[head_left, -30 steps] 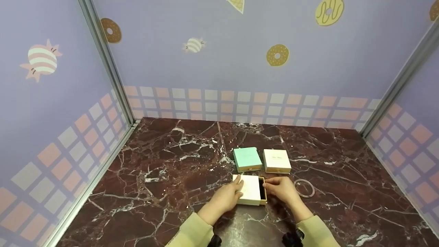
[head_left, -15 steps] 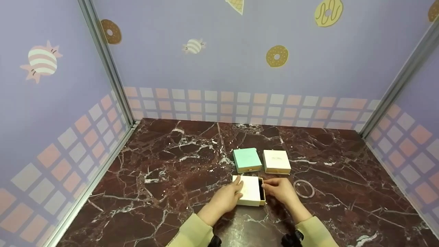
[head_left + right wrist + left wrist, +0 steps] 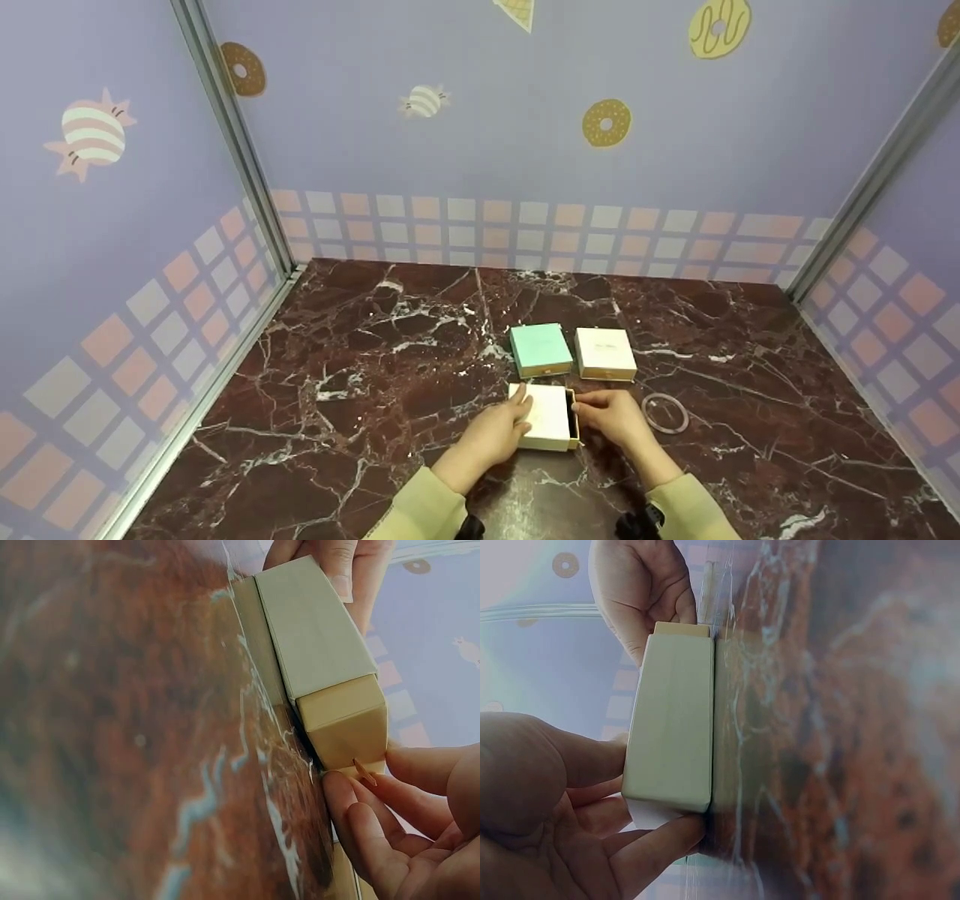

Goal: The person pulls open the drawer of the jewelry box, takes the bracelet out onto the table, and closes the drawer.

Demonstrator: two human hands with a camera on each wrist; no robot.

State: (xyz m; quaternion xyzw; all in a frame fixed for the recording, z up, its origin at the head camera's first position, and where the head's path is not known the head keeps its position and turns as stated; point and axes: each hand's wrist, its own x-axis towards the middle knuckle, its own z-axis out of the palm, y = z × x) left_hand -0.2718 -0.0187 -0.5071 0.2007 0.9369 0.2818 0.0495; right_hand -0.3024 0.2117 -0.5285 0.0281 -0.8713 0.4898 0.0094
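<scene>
A small cream drawer-style gift box point(image 3: 547, 420) lies on the marble-patterned table, its gold inner drawer point(image 3: 346, 720) slid partly out to the right. In the head view a dark interior shows in the gap. My left hand point(image 3: 491, 433) grips the outer sleeve from the left, with the thumb on top and fingers around the far end in the left wrist view point(image 3: 577, 802). At the drawer's front, my right hand point(image 3: 615, 414) pinches the edge, thumb at the upper rim and fingers by the small pull tab point(image 3: 365, 772).
Behind the box stand a mint-green box point(image 3: 541, 348) and another cream box point(image 3: 606, 351), both with gold fronts. A pale translucent bangle point(image 3: 681, 427) lies right of my right hand. Patterned panels point(image 3: 450, 150) enclose the table at the back and both sides.
The gold drawer has slid slightly left into its sleeve, and my right hand has moved a little left with it. My left hand stays in place on the sleeve.
</scene>
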